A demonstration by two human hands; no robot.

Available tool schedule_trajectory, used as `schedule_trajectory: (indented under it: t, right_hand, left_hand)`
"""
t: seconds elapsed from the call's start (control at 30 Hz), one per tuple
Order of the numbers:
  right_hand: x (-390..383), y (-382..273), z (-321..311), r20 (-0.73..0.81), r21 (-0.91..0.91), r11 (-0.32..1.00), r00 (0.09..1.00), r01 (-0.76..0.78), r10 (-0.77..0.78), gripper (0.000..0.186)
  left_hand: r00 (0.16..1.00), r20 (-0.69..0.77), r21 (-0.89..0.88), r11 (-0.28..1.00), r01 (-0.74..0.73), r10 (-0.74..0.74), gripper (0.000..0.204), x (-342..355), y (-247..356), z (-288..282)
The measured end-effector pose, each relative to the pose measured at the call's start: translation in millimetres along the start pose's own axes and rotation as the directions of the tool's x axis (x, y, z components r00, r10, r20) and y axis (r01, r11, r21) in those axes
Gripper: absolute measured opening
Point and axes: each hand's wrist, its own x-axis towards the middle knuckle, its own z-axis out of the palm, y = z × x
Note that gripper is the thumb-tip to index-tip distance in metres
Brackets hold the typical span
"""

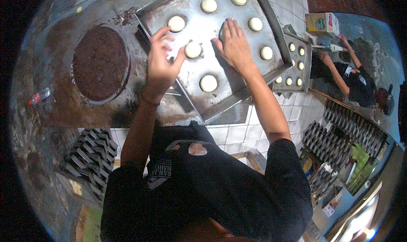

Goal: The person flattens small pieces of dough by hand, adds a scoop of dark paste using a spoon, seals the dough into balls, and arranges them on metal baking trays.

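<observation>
A large metal baking tray [237,98] stands tilted to the right in front of me, with several pale dough balls [208,83] spaced over it. My left hand [163,66] is over the tray's left side, thumb and fingers apart and slightly blurred. Between its thumb and fingers lies one dough ball [193,50] on the tray, apparently not gripped; another dough ball [176,24] is by its fingertips. Flat and palm down, my right hand [235,47] has its fingers stretched out. A rounded edge shows beside those fingers, mostly hidden by the hand.
Left of the tray, a round pan [101,64] holds dark brown crumbly filling on the stained table. A small plastic bottle [40,96] lies farther left. At the right are another tray [292,88] with dough balls, a co-worker [356,83], and a carton [322,23]. Metal pans [91,159] are stacked below.
</observation>
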Motion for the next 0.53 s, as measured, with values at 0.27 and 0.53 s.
schedule_trajectory:
  t: [0.27, 0.53]
  right_hand:
    - [1, 25, 38, 0.169, 0.345, 0.921, 0.977, -0.181, 0.129, 0.078]
    - [19, 1, -1, -0.016, 0.203, 0.935, 0.954, -0.289, 0.298, 0.072]
  left_hand:
    - [0.823, 0.1, -0.509, 0.682, 0.525, -0.559, 0.084, -81, -58, 19]
    - [0.626, 0.451, -0.554, 0.35, 0.755, -0.636, 0.077, -76, -74, 23]
